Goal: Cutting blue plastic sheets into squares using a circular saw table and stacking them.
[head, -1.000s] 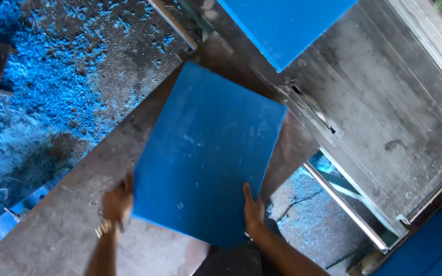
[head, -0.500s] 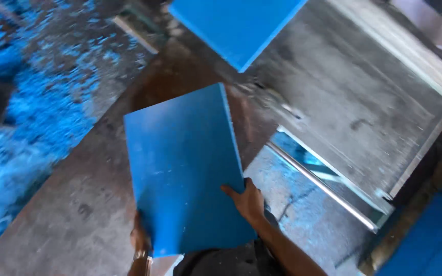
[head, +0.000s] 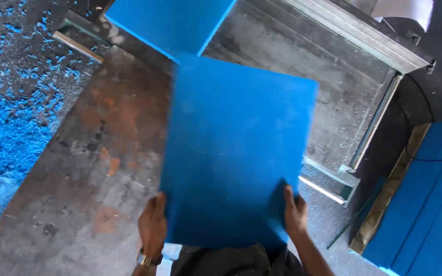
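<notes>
- Left hand point(head: 153, 223) and right hand point(head: 294, 212) clamp their fingers on the near corners of the blue panel point(head: 236, 153).
- The panel hangs above the rusty tabletop point(head: 93, 168), its far edge near a second blue sheet point(head: 172, 23).
- I'd keep it level and both grips even, clear of the metal rail point(head: 374, 128) right of the panel.

Worn metal worktable point(head: 93, 168), grey with rust-brown patches, runs diagonally through the view. Blue shavings point(head: 6, 117) lie thick along its left edge and beyond. Dusty grey metal machine bed point(head: 333, 97) with a framed rail point(head: 374, 128) at upper right. Dark floor point(head: 436, 76) at far right. Daylight, uneven.
</notes>
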